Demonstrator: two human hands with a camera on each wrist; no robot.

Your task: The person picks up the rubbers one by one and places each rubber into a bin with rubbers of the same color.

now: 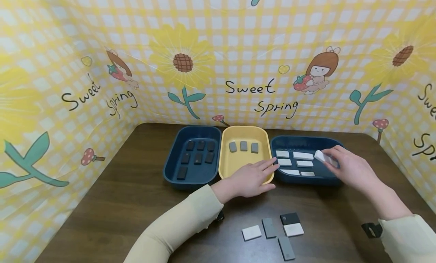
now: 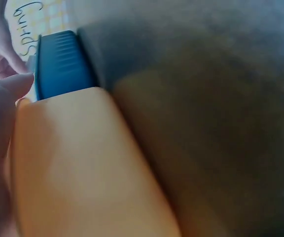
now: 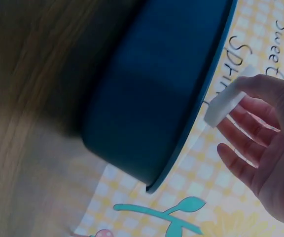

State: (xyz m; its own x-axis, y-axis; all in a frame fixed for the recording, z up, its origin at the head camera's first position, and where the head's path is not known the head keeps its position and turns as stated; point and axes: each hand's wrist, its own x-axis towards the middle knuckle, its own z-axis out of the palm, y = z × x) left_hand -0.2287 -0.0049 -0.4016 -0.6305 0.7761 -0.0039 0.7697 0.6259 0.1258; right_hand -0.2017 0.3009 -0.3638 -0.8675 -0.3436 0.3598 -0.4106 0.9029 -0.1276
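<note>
My right hand [image 1: 354, 168] pinches a white rectangular block [image 1: 326, 158] between thumb and fingers above the right end of the right blue tray [image 1: 306, 179]. In the right wrist view, this white block [image 3: 226, 103] is tilted beyond the tray rim. Several white blocks [image 1: 303, 156] lie flat in rows in that tray. My left hand [image 1: 250, 178] lies over the front right corner of the yellow tray [image 1: 235, 168], its fingers mostly straight and reaching to the blue tray's left rim. Three grey blocks [image 1: 243, 146] sit in a row inside the yellow tray.
At the left, another blue tray [image 1: 172, 157] holds several black blocks [image 1: 198, 158]. On the brown table [image 1: 112, 202] near the front lie two white blocks [image 1: 251, 233], two grey blocks [image 1: 286, 248] and a black block [image 1: 289, 218]. A patterned yellow cloth [image 1: 204, 13] stands behind and beside the table.
</note>
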